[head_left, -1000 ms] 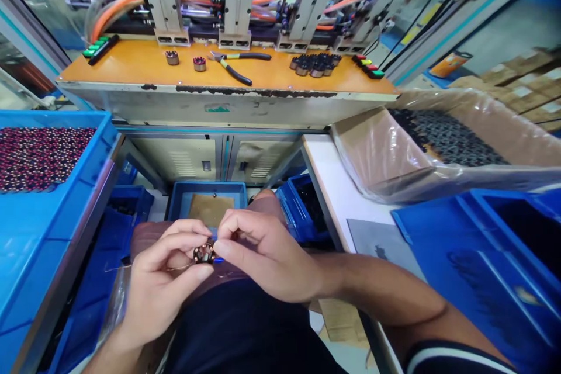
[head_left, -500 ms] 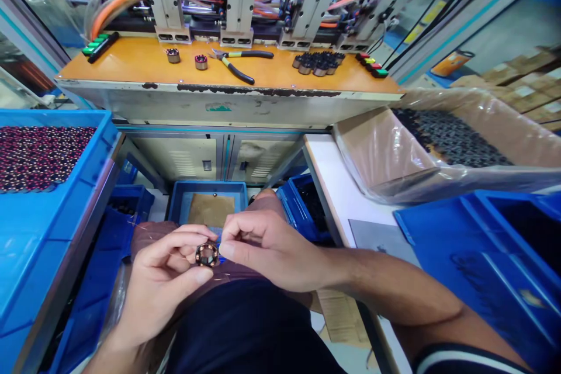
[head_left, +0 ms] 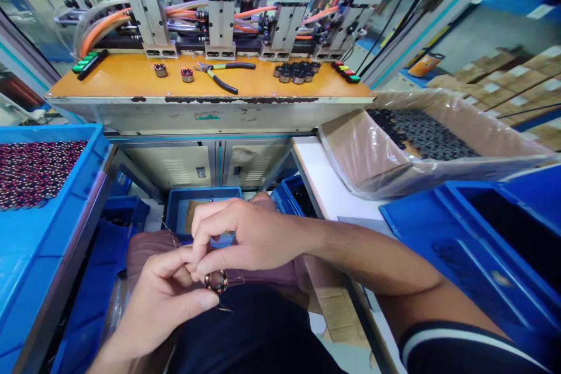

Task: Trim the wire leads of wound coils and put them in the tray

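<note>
A small ring-shaped part [head_left: 216,281], dark with copper windings, sits between the thumb and fingers of my left hand [head_left: 164,292], low over my lap. Thin copper wires stick out around it. My right hand [head_left: 245,236] reaches across above the part, its thumb and fingers closed together against my left fingertips. Whatever the right fingertips pinch is hidden. On the orange bench top [head_left: 144,86] lie open pliers [head_left: 221,77], with two similar rings [head_left: 160,71] to their left and a cluster of dark rings [head_left: 297,72] to their right.
A blue bin [head_left: 44,234] with many rings stands at the left. To the right are a plastic-lined carton [head_left: 363,158] of dark parts and blue bins [head_left: 477,269]. A blue tray [head_left: 175,210] lies beyond my hands, below the machine [head_left: 221,23].
My right hand has moved left over the ring, onto my left fingers. The ring sits slightly lower and further right. The camera view has shifted, so the bench appears lower and further left.
</note>
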Motion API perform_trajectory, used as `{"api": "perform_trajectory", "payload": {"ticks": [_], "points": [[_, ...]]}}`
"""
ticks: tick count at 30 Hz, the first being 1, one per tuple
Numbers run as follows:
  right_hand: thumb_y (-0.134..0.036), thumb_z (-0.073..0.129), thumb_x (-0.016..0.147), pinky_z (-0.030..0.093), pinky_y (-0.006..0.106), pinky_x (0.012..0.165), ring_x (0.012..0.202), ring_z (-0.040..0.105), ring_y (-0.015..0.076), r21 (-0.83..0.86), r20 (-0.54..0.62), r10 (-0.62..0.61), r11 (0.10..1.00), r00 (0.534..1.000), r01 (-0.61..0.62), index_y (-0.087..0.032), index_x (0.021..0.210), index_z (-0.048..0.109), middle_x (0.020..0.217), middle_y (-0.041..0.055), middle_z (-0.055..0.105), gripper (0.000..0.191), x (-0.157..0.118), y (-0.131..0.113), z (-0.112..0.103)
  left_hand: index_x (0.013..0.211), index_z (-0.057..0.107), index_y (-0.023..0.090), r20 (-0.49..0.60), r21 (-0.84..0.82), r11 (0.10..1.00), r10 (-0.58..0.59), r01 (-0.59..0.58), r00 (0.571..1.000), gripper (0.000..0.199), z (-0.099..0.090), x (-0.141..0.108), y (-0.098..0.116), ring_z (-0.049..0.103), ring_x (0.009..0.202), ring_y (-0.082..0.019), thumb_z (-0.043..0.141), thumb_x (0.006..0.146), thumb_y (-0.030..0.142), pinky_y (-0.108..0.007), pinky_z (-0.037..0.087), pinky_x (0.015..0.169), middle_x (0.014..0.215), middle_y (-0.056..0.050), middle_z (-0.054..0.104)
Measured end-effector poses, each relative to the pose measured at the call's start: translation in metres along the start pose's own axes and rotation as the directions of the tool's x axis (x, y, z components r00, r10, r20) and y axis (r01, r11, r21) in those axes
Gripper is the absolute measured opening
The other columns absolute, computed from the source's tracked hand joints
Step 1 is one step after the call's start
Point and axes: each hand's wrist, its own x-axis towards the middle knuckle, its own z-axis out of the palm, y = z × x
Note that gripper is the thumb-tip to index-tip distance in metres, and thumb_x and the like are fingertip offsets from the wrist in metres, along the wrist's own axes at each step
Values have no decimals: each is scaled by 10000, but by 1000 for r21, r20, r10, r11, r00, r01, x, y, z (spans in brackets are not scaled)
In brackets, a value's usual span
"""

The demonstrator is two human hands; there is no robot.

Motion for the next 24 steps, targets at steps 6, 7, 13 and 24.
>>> {"api": "perform_trajectory", "payload": {"ticks": [6, 7, 13, 24], "points": [[-190, 652, 901, 457, 242, 727, 763, 591, 108, -92, -115, 87, 991, 990, -98, -151, 788, 654, 806, -1, 629, 119, 3, -5, 9, 994, 798, 226, -116, 32, 999, 28, -25, 993, 321, 2, -4, 0, 736, 658, -177, 832, 690, 128, -235, 604, 622, 770, -51, 784], [-175, 657, 889, 454, 236, 717, 751, 587, 104, -76, -165, 127, 987, 978, -141, -150, 771, 655, 791, -4, 629, 120, 1, -8, 10, 985, 800, 234, -158, 50, 997, 72, -65, 985, 329, 2, -4, 1, 739, 664, -179, 835, 680, 114, -236, 606, 628, 769, -49, 782], [-188, 674, 835, 423, 203, 590, 616, 537, 78, 192, -242, 443, 894, 863, -405, -147, 709, 666, 656, -37, 606, 133, -13, -20, 10, 920, 801, 253, -171, 160, 962, 247, -220, 954, 254, -1, 0, 0, 748, 877, -173, 825, 699, 128, -190, 589, 752, 994, -63, 777], [-114, 635, 860, 413, 207, 630, 631, 563, 77, -85, -40, 398, 913, 917, -400, -130, 808, 728, 675, -27, 672, 108, -12, -28, 3, 949, 784, 237, -110, 92, 979, 193, -183, 975, 268, -3, -3, -6, 731, 866, -180, 824, 708, 128, -230, 591, 762, 1009, -80, 747]]}}
